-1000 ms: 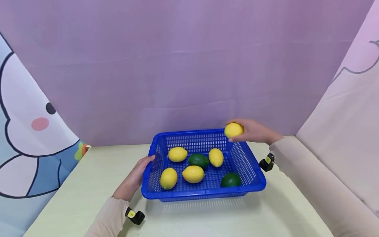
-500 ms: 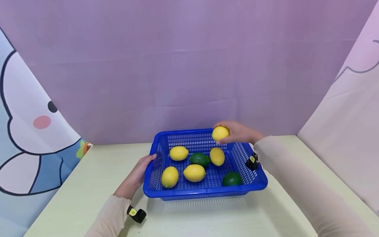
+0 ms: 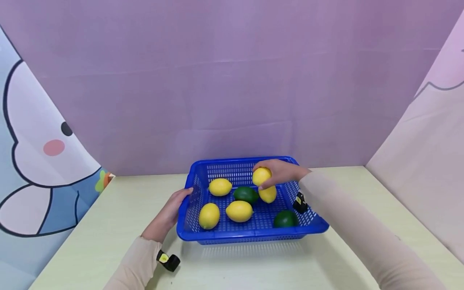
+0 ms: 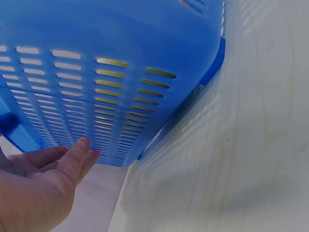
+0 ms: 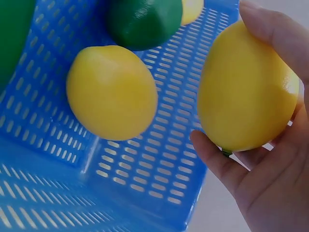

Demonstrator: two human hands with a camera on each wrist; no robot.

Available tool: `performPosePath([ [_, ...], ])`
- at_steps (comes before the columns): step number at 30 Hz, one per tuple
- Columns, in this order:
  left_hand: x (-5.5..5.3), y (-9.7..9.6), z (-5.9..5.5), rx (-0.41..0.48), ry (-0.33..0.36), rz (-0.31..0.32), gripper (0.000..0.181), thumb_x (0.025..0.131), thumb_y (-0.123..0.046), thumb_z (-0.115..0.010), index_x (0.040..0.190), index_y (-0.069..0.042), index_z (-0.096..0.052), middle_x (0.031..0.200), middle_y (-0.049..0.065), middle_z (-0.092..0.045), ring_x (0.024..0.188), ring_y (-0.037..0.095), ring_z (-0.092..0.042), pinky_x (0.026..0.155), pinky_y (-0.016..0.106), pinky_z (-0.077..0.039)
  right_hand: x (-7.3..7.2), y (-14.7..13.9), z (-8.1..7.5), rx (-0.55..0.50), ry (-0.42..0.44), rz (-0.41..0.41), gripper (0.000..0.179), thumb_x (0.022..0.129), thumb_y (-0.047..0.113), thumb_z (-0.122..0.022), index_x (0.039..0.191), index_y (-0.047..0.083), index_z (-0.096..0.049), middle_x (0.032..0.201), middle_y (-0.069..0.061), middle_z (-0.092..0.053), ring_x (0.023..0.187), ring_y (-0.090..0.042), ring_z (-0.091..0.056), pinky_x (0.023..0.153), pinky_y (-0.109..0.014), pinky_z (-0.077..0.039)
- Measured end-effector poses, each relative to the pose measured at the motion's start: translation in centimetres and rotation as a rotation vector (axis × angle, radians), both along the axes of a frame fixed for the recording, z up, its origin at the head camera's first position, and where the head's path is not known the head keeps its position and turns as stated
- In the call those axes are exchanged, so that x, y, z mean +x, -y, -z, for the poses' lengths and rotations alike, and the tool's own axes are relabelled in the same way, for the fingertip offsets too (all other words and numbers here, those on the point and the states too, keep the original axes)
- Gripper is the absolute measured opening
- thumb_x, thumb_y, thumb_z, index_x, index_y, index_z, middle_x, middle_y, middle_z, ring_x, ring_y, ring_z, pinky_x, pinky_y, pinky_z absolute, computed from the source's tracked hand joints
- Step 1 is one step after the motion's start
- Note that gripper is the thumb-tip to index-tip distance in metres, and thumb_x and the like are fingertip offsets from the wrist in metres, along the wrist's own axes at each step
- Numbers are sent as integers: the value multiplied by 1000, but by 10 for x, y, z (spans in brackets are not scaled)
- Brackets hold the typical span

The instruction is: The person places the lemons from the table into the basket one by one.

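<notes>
A blue plastic basket [image 3: 251, 233] stands on the table, its slotted walls enclosing several yellow lemons [image 3: 239, 211] and two dark green fruits [image 3: 245, 195], perhaps avocados or limes. My left hand [image 3: 170, 213] holds the basket's left rim, thumb over the edge; in the left wrist view its fingers [image 4: 72, 162] lie against the outer wall. Over the back right of the basket, my right hand [image 3: 282, 172] grips a lemon [image 5: 246, 92] between thumb and fingers. Another lemon [image 5: 112, 94] lies just below that hand, partly hidden by it in the head view.
The pale table [image 3: 123, 209] extends left, right and in front of the basket. A purple cloth backdrop [image 3: 232, 80] rises behind it, with a cartoon-printed panel [image 3: 40, 161] on the left and a pale panel [image 3: 431, 153] on the right.
My right hand has carried its lemon left and down, from the basket's back right corner to inside the rim above another lemon. The left hand keeps its hold on the rim.
</notes>
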State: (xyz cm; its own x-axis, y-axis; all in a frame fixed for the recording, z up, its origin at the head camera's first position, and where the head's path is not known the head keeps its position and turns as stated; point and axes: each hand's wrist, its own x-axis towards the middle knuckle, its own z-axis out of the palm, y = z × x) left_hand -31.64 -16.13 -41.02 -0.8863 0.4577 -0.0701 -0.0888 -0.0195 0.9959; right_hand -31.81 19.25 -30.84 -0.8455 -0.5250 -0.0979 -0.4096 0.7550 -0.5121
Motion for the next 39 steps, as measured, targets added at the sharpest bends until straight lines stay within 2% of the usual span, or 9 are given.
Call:
performPosePath([
  [7,-1,-2,1,-3,6,-3,59,101,-36,-35,140,8,-30,108,10,-65,89,16,-66,78,29,-55,1,4,6,40,56,-5,53,77,28,-77,124,14,-56,114,-3,-56,98,-22,-51,80,-34,-51],
  [13,-1,-2,2,-3,4,-3,59,101,-35,-35,140,8,-30,110,12,-64,90,16,-66,78,30,-55,1,8,12,48,94,-24,53,75,26,-79,122,16,-57,110,-1,-56,96,-21,-51,78,-33,-50],
  [22,-1,-2,1,-4,3,-2,59,102,-35,-35,141,8,-29,108,10,-64,89,16,-66,77,29,-55,6,13,16,67,129,-31,54,75,26,-80,123,16,-58,112,1,-57,97,-20,-50,82,-35,-49],
  [31,-1,-1,1,-8,7,1,59,102,-36,-35,142,6,-28,112,12,-63,92,17,-66,79,30,-55,13,19,21,91,154,-86,46,74,24,-81,115,20,-61,107,3,-57,92,-18,-51,78,-32,-48],
  [39,1,-1,0,-11,9,5,60,102,-37,-34,143,5,-27,112,10,-63,95,18,-65,80,31,-55,16,21,21,94,205,-115,40,75,20,-80,110,20,-61,106,5,-57,94,-17,-51,81,-32,-49],
])
